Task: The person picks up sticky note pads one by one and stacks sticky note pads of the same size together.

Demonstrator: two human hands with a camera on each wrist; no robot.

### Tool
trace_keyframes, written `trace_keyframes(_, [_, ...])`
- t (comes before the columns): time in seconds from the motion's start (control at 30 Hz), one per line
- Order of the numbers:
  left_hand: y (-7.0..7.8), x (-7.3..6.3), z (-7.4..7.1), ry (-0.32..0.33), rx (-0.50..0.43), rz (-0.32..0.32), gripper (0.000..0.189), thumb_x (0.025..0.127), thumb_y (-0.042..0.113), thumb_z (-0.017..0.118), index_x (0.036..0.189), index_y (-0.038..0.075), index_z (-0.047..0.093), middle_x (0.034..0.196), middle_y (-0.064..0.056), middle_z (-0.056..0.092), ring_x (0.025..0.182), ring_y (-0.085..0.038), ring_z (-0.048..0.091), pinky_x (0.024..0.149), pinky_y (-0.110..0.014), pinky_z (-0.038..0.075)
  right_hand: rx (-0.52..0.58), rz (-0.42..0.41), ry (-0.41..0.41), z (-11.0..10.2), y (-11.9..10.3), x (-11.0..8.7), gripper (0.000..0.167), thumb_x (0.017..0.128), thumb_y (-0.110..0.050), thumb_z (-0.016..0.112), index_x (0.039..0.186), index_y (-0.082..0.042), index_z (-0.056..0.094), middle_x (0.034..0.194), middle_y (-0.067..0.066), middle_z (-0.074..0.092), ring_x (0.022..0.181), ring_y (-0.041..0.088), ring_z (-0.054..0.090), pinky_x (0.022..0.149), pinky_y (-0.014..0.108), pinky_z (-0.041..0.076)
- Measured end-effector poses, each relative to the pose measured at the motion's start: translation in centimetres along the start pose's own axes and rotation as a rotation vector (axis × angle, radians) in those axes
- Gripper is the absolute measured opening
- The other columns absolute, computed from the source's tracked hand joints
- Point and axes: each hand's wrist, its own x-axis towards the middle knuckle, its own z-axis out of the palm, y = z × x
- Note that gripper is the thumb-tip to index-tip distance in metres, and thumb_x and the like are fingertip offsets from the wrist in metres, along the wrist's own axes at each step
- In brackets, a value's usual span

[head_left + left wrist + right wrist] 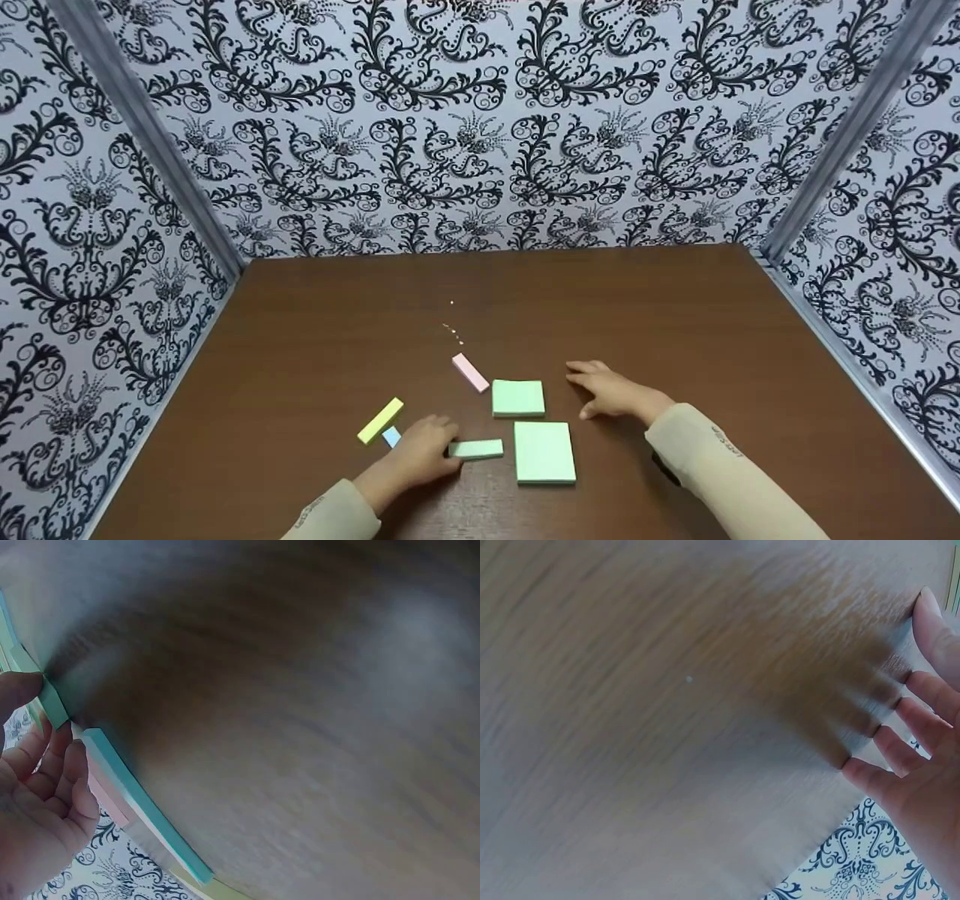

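My left hand (424, 451) pinches the end of a narrow mint-green sticky-note pad (480, 449) between thumb and fingers. The left wrist view shows the thumb (21, 686) on one side of this pad and fingertips on the other. Partly behind that hand in the head view lies a narrow blue pad (391, 436), beside a narrow yellow pad (380, 421). To the right of the mint-green pad are two square light-green sticky-note pads, a front one (544, 453) and a back one (517, 398). My right hand (611, 391) rests with spread fingertips on the table, holding nothing.
A narrow pink pad (470, 373) lies at an angle left of the back square pad. Small pale specks (453, 331) dot the brown table (637, 315) beyond it. Patterned walls (480, 150) enclose the table at the back and both sides.
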Motion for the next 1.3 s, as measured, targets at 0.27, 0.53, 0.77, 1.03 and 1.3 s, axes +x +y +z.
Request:
trace_keyframes(0.27, [-0.82, 0.2, -0.04, 0.01, -0.044, -0.004, 0.028, 0.077, 0.029, 0.068, 0.096, 0.009, 0.062, 0.091, -0.002, 0.06, 0.085, -0.021, 0.055, 0.077, -0.039, 0.044, -0.003, -0.007, -0.004, -0.03, 0.02, -0.07, 0.064, 0.081, -0.012, 0.067, 0.135, 0.007, 0.037, 0.148, 0.019, 0.022, 0.134, 0.038, 0.017, 0.101, 0.05, 0.028])
trace_keyframes(0.53, [-0.72, 0.27, -0.12, 0.06, 0.006, 0.04, 0.023, 0.079, 0.03, 0.067, 0.095, 0.013, 0.066, 0.097, -0.001, 0.064, 0.094, -0.024, 0.057, 0.088, -0.048, 0.042, 0.002, 0.008, -0.012, -0.04, 0.27, 0.02, 0.064, 0.082, -0.013, 0.067, 0.136, 0.005, 0.037, 0.148, 0.017, 0.021, 0.135, 0.038, 0.016, 0.101, 0.049, 0.028])
trace_keyframes(0.77, [-0.67, 0.32, -0.46, 0.053, 0.023, 0.039, 0.017, 0.079, 0.025, 0.069, 0.091, 0.014, 0.068, 0.095, -0.001, 0.063, 0.096, -0.028, 0.057, 0.089, -0.053, 0.041, -0.022, -0.008, 0.002, 0.03, 0.37, 0.16, 0.064, 0.08, -0.013, 0.069, 0.134, 0.007, 0.039, 0.147, 0.018, 0.024, 0.134, 0.037, 0.02, 0.101, 0.049, 0.029])
trace_keyframes(1.03, [-1.04, 0.46, -0.52, 0.073, 0.039, 0.073, 0.016, 0.077, 0.024, 0.07, 0.089, 0.014, 0.069, 0.089, 0.002, 0.063, 0.083, -0.019, 0.058, 0.086, -0.045, 0.044, -0.002, -0.021, -0.003, -0.12, 0.37, 0.17, 0.065, 0.081, -0.014, 0.068, 0.134, 0.007, 0.038, 0.147, 0.019, 0.023, 0.134, 0.039, 0.018, 0.101, 0.051, 0.027])
trace_keyframes(1.3, [-1.09, 0.39, -0.48, 0.065, 0.088, 0.065, 0.018, 0.076, 0.027, 0.071, 0.089, 0.014, 0.068, 0.087, 0.003, 0.062, 0.079, -0.018, 0.054, 0.083, -0.044, 0.044, -0.01, -0.022, 0.004, 0.1, 0.66, 0.34, 0.065, 0.08, -0.013, 0.068, 0.134, 0.007, 0.039, 0.147, 0.019, 0.024, 0.134, 0.039, 0.019, 0.101, 0.051, 0.027])
